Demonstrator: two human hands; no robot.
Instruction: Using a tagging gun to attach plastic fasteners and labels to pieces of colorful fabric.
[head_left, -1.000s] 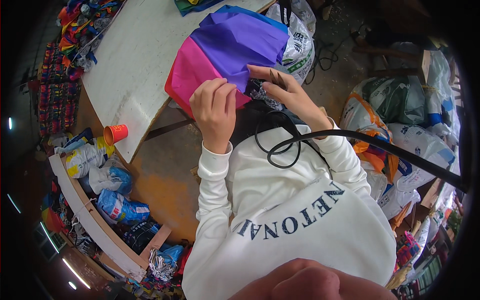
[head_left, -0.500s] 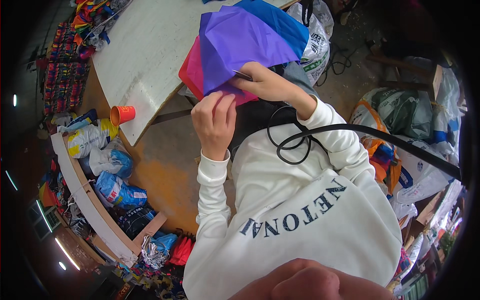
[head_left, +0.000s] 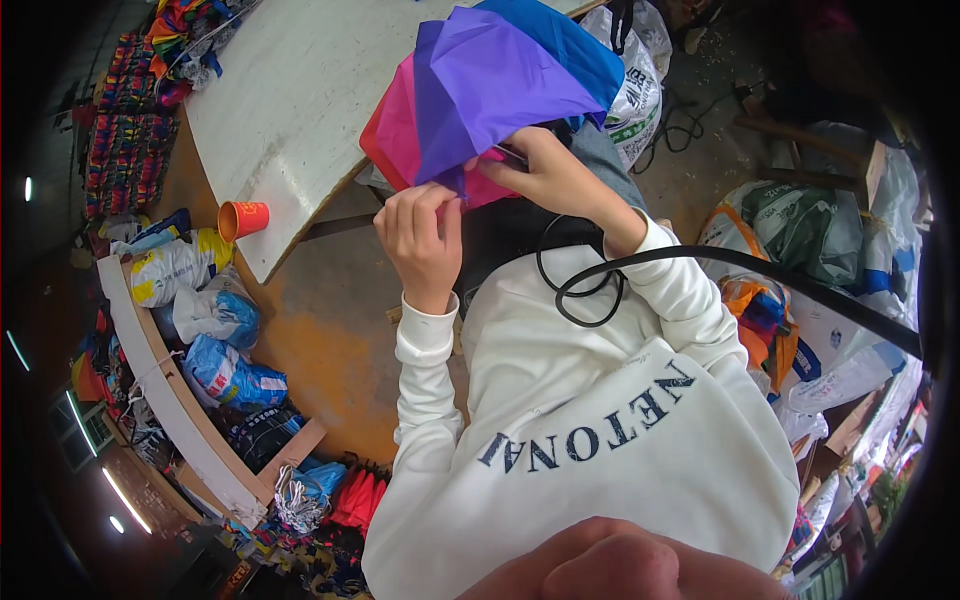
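Note:
Thin multicoloured fabric [head_left: 500, 85], with purple, pink, red and blue panels, hangs over the near edge of the pale table and above my lap. My left hand [head_left: 420, 240] pinches the lower corner of the purple panel between thumb and fingertips. Just to its right, my right hand [head_left: 565, 178] is closed round a slim metal tool [head_left: 512, 154]. Only a short length of that tool shows, so its exact kind is hidden. The right fingertips lie against the fabric, partly behind the purple panel.
An orange-red paper cup [head_left: 243, 219] stands on the corner of the table [head_left: 290, 130]. Stuffed plastic bags [head_left: 235, 375] sit behind a wooden board at left. More bags [head_left: 800, 225] are piled at right. A black cable [head_left: 760, 265] crosses over my right sleeve.
The fabric has shifted a little to the right, showing more of the pink panel. My right hand has moved slightly right with the tool; my left hand keeps its pinch, slightly further left.

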